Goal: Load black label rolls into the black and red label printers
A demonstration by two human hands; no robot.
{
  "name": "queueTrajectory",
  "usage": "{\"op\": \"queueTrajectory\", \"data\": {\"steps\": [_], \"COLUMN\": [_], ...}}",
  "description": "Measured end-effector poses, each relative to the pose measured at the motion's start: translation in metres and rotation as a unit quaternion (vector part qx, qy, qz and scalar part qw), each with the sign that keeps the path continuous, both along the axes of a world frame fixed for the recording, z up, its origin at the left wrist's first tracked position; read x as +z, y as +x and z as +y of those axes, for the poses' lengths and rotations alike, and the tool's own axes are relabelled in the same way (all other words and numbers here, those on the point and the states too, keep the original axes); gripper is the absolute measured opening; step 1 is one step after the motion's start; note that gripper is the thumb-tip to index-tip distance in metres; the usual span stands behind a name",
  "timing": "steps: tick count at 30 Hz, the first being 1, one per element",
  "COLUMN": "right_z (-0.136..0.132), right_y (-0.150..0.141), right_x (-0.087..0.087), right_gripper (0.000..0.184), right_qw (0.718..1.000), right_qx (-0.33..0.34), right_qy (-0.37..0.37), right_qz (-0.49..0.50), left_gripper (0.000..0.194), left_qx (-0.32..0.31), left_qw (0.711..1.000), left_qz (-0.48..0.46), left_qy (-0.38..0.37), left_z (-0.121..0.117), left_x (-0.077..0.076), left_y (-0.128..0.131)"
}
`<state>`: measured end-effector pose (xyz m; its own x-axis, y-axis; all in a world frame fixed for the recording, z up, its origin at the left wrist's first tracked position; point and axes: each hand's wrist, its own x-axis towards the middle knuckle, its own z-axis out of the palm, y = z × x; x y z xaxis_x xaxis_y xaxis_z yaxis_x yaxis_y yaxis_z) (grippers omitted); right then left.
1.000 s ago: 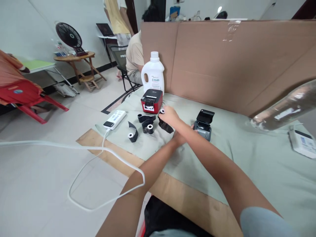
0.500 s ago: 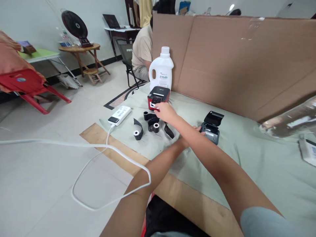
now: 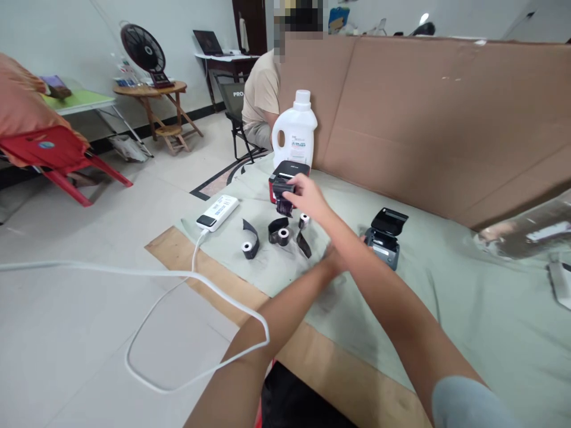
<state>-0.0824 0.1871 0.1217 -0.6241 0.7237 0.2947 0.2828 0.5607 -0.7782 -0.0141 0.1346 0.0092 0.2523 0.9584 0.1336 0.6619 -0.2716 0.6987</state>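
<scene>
My right hand (image 3: 307,195) pinches a black ribbon roll (image 3: 284,189), held up in front of a red and black label printer (image 3: 289,169). A loose strip hangs below that roll. Crossing under my right forearm, my left hand (image 3: 362,240) has its fingers at the left side of a grey label printer (image 3: 384,249), mostly hidden by the forearm. The grey printer's black lid (image 3: 390,221) stands up. On the cloth lie more black rolls with white cores: one at left (image 3: 248,248), one in the middle (image 3: 282,236) and one at right (image 3: 304,220), with curled strips about them.
A white jug (image 3: 294,134) stands behind the red printer. A power bank (image 3: 217,213) with a white cable (image 3: 209,274) lies at left. A cardboard panel (image 3: 423,125) closes off the back. Clear plastic wrap (image 3: 526,232) is at right; a seated person (image 3: 261,92) is beyond.
My right hand has moved slightly right and now holds up a black roll that was lying on the cloth. A roll at the right is uncovered. My left hand stays at the grey printer.
</scene>
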Motion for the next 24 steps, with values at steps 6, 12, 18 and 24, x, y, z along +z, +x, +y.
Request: {"op": "queueTrajectory", "data": {"steps": [6, 12, 18, 24], "right_z": [0.009, 0.019, 0.024, 0.023], "right_y": [0.167, 0.275, 0.284, 0.279], "right_x": [0.002, -0.035, -0.071, -0.074], "right_gripper": [0.038, 0.033, 0.025, 0.029], "right_qw": [0.965, 0.961, 0.973, 0.961], "right_qx": [-0.096, -0.212, -0.226, -0.228], "right_qy": [-0.179, -0.133, -0.023, 0.027], "right_qz": [0.164, 0.116, -0.026, -0.151], "left_gripper": [0.045, 0.051, 0.052, 0.030], "left_qx": [0.070, 0.078, 0.048, 0.026], "left_qw": [0.997, 0.990, 0.966, 0.946], "left_qz": [0.029, 0.027, 0.055, 0.067], "left_qy": [0.034, 0.114, 0.249, 0.317], "left_z": [-0.006, -0.008, -0.011, -0.012], "left_x": [0.007, 0.002, -0.004, -0.007], "left_y": [0.005, 0.005, 0.007, 0.007]}}
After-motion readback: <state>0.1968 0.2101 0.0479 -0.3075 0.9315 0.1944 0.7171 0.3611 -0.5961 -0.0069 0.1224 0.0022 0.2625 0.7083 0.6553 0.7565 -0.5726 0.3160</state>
